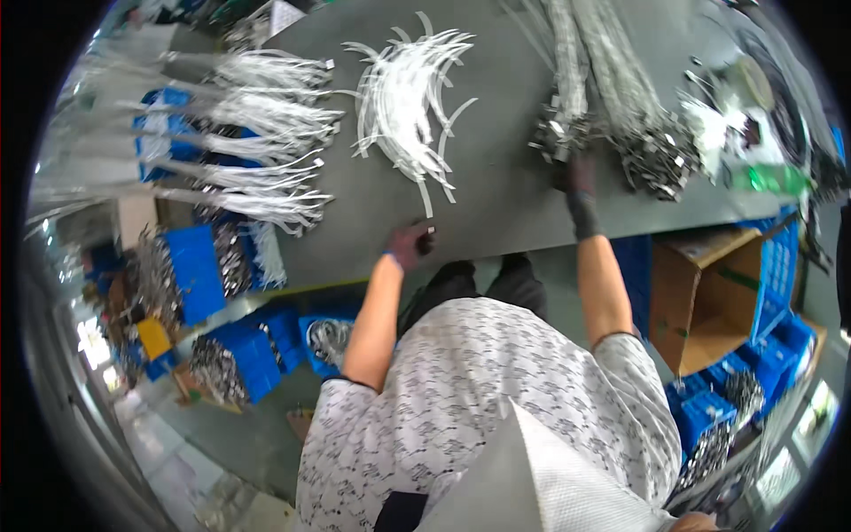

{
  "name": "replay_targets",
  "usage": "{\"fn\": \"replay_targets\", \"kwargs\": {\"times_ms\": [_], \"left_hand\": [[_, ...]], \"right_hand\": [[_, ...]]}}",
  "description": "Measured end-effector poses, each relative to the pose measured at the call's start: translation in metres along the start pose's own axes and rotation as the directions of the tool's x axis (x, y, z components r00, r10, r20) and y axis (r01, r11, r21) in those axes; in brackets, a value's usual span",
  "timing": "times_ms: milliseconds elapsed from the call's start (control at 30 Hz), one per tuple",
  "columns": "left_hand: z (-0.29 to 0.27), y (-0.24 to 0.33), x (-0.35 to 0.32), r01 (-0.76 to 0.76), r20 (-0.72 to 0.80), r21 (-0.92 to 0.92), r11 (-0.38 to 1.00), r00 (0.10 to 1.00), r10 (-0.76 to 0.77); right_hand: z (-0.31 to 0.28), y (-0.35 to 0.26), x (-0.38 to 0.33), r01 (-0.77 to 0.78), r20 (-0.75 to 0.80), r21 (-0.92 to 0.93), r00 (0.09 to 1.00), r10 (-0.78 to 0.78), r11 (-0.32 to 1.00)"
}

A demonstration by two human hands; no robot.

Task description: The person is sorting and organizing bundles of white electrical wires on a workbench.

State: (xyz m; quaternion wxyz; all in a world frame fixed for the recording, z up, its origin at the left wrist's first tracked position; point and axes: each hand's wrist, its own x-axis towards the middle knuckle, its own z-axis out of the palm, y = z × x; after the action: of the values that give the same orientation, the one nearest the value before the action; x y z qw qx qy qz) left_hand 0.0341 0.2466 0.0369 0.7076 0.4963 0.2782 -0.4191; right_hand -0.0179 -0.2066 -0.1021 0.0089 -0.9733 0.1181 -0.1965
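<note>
counter (510, 199), dark grey. near edge: left hand (412, 246), gloved, grip unclear. slightly farther: right hand (580, 176), gloved, blurred, at metal-tipped ends of one strand bundle (567, 106); whether closed on it, cannot tell. right of that: second strand bundle (634, 93). beyond left hand: loose pile of curved white strips (403, 102), mid-counter.
</note>
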Motion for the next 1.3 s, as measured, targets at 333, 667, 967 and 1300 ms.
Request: {"fn": "replay_targets", "kwargs": {"times_ms": [333,667,967,1300], "left_hand": [[-0.002,0.056,-0.074,-0.009,0.079,-0.076,0.997,0.997,0.015],[0.016,0.038,-0.032,0.087,0.125,-0.028,0.996,0.989,-0.083],[0.070,-0.017,-0.013,-0.017,0.122,-0.054,0.998,0.992,0.023],[0.226,-0.233,0.075,0.018,-0.059,0.094,0.995,0.998,-0.013]], "right_hand": [[-0.091,-0.012,0.056,-0.172,0.488,0.072,0.865,0.115,0.982],[-0.155,-0.102,0.011,-0.228,0.274,0.688,0.961,0.044,0.689],[-0.206,-0.090,-0.087,-0.795,0.572,0.169,0.561,0.598,0.583],[-0.362,-0.001,-0.547,-0.632,0.872,-0.029,0.363,0.329,0.774]]}}
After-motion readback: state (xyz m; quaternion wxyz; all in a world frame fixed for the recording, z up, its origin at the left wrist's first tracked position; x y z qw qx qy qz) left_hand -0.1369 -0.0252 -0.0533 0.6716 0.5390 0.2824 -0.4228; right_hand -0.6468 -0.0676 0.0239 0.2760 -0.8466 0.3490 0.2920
